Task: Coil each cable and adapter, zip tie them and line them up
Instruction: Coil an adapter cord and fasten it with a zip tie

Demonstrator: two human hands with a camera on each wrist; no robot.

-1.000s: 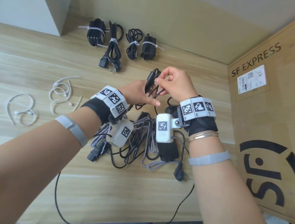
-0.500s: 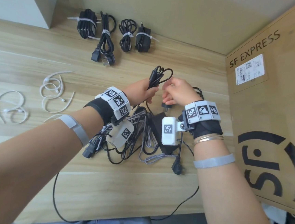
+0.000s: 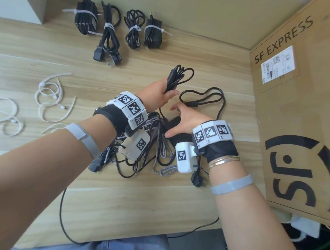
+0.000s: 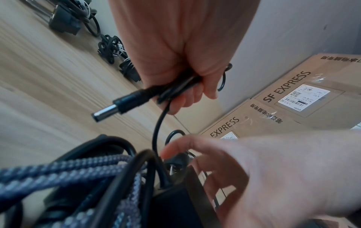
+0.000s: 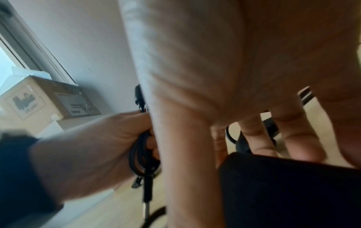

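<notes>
Right hand (image 3: 182, 120) has left the coil since half a second ago and dropped onto the loose pile, fingers now spread over the black adapter brick (image 3: 175, 125); it holds nothing that I can see. Left hand (image 3: 158, 95) has stayed put, fingers curled round the coiled cable (image 3: 177, 77), loops standing up above the fist. Barrel plug (image 4: 117, 106) sticks out below the palm in the left wrist view, and one strand runs from the fist down to the brick.

Step in hand, as I judge it: gather the brick up against the coil so both can be tied as one bundle.
- Keep the left grip firm; slack there lets the loops spring apart.
- Lift the brick clear of the braided cable (image 3: 164, 150) and the other black leads before pulling, or the tangle comes along.
- Another black cable loop (image 3: 204, 100) lies on the worktop (image 3: 46, 54) just past the right hand; I cannot tell whether it belongs to this adapter.
- Zip ties (image 3: 51, 97) lie well apart to the left; a hand must free itself to fetch one.

Four tied bundles (image 3: 116, 29) sit in a row at the far edge.

Hard to read:
- Brick mostly covered by the right hand and wrist camera.
- Right wrist view blurred; fingertip contact uncertain.
- Number of loops in the coil not countable.
- Cardboard box (image 3: 302, 97) cut off at right.
</notes>
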